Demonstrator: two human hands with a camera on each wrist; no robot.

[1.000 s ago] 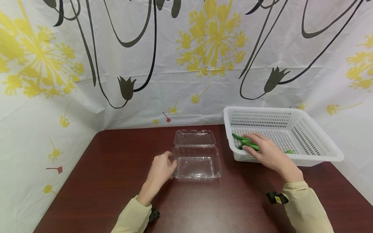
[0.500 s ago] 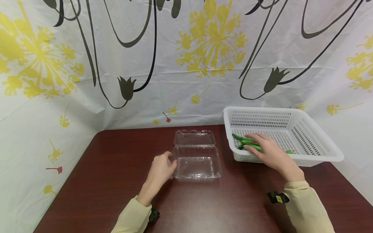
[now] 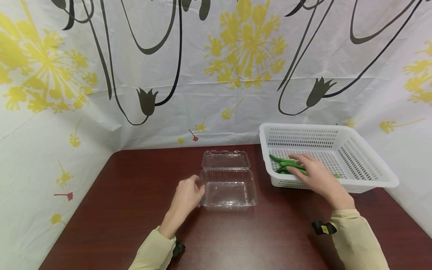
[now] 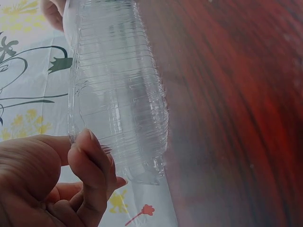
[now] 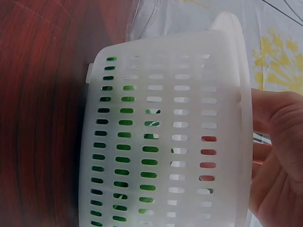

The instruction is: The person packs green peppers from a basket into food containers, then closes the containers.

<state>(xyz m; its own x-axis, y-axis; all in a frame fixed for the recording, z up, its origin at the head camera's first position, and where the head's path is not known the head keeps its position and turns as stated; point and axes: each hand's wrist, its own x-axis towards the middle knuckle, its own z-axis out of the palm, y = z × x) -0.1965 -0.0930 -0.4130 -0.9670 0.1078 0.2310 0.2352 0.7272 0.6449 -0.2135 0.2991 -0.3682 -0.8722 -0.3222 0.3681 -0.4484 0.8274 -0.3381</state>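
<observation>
A clear plastic clamshell container (image 3: pixel 228 189) stands on the table, its lid (image 3: pixel 225 160) folded back away from me. My left hand (image 3: pixel 187 193) pinches its left rim; the left wrist view shows thumb and fingertips (image 4: pixel 90 146) meeting at that edge. On the right, several green chili peppers (image 3: pixel 287 164) lie at the near left of a white plastic basket (image 3: pixel 368 182). My right hand (image 3: pixel 315 174) reaches over the basket's near wall, thumb and fingers spread above the peppers. In the right wrist view the basket wall (image 5: pixel 161 127) hides most of its fingers, and contact is unclear.
The dark red-brown table (image 3: pixel 135 210) carries both containers, with a gap between them. Behind it hangs a white cloth (image 3: pixel 168 131) printed with flowers. A small green piece (image 3: pixel 336 175) lies apart in the basket, right of my right hand.
My right hand has shifted slightly to the right, uncovering more of the peppers. My left hand and the clamshell container have stayed in place.
</observation>
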